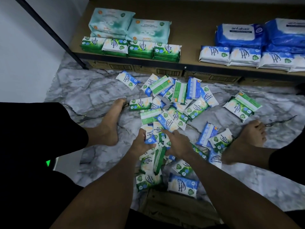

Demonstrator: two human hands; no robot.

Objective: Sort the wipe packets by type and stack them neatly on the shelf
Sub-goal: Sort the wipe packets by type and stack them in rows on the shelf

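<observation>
Head view. Both forearms reach forward and down between the bare feet (109,123) into the pile (179,95) of loose packets on the floor (92,96). Left hand (142,143): fingers curled round a blue packet (149,139) on the near side of the pile. Right hand (179,144): palm down on the packets just beside it, forefinger stretched forward; whether it grips anything cannot be told. On the shelf (189,30) beyond, green stacks (140,49) stand at left and blue stacks (231,55) at right, well apart.
</observation>
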